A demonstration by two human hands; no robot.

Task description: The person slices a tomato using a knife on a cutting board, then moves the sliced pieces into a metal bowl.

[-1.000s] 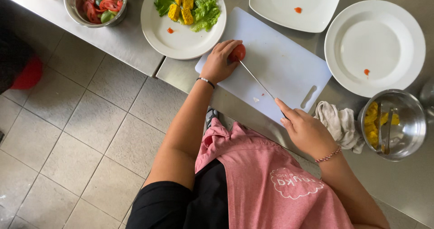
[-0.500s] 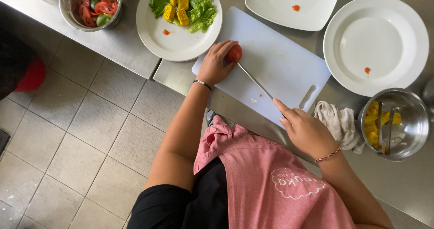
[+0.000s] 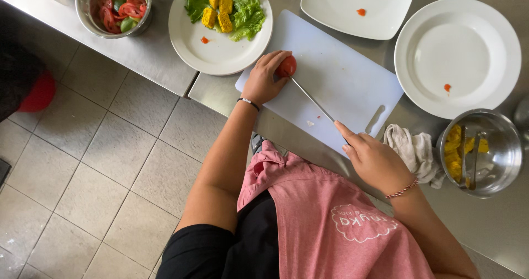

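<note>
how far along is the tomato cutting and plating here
Done: one round plate already carries lettuce and yellow pieces. In hand: the left hand steadies a whole tomato on the cutting board while the right hand sets a knife against it. Left: the tomato shows no slices yet; two plates sit nearly bare.

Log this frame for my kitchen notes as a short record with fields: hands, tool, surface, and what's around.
left hand: steadies a tomato
right hand: grips a knife, blade tip at the tomato
surface: white board on a steel counter
plates: one with lettuce and yellow cubes; two nearly bare
bowls: one with cut vegetables, one with yellow pieces and tongs
cloth: beside the right hand
</note>
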